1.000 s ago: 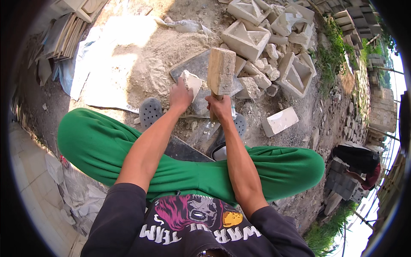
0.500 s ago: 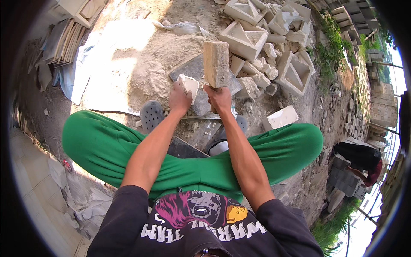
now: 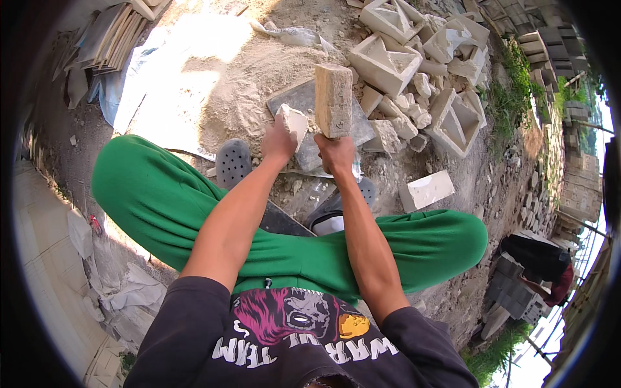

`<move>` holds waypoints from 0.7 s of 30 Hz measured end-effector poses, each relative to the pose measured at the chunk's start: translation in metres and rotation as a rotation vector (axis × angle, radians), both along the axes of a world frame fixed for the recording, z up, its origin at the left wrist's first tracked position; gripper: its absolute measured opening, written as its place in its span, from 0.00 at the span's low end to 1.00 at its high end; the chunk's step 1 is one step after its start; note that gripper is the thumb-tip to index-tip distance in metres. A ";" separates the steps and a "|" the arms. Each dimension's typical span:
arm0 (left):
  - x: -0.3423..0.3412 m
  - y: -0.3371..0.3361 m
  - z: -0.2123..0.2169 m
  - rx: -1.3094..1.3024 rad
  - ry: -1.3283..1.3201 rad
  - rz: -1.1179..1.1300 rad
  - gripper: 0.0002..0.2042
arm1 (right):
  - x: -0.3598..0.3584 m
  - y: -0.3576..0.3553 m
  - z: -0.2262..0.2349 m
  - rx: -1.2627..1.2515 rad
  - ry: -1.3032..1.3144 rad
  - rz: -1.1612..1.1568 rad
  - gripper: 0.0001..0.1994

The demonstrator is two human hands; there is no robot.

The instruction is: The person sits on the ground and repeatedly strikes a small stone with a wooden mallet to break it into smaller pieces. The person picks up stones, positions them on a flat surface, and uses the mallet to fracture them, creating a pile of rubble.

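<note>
My right hand [image 3: 336, 152] grips the lower end of a tan rectangular block [image 3: 334, 99], held upright above the ground. My left hand [image 3: 279, 139] holds a pale, rough chunk of stone [image 3: 294, 121] just to the left of that block. Both hands are out in front of my knees, over a flat grey slab [image 3: 304, 103] lying at the edge of a sand heap [image 3: 239, 84]. I sit low with legs spread in green trousers [image 3: 155, 194], grey clogs [image 3: 233, 163] on my feet.
Broken white concrete moulds and rubble [image 3: 414, 71] are piled ahead and to the right. A white block [image 3: 427, 189] lies by my right knee. Stacked slabs [image 3: 110, 32] stand at far left, a tiled strip [image 3: 45, 258] at left, a crouching person [image 3: 543, 265] at right.
Both hands have lifted slightly, bringing the upright block and the stone chunk higher and a little further forward. My legs have not moved.
</note>
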State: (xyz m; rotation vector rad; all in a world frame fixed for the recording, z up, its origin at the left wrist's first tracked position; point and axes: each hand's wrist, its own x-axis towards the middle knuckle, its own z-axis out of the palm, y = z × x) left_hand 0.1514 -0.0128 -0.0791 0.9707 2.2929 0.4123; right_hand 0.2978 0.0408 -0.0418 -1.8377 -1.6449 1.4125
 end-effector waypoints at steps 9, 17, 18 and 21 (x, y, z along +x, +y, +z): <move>-0.005 -0.009 0.013 -0.114 -0.147 -0.087 0.41 | -0.010 0.004 -0.003 -0.066 -0.152 0.012 0.21; -0.008 -0.005 -0.020 -0.115 -0.226 -0.129 0.46 | -0.008 -0.006 -0.039 0.119 -0.178 0.066 0.18; -0.010 -0.004 -0.021 -0.144 -0.232 -0.137 0.45 | -0.007 -0.007 -0.042 0.015 -0.292 0.137 0.19; -0.014 -0.007 -0.020 -0.157 -0.265 -0.136 0.46 | -0.007 0.000 -0.025 -0.082 -0.202 0.129 0.17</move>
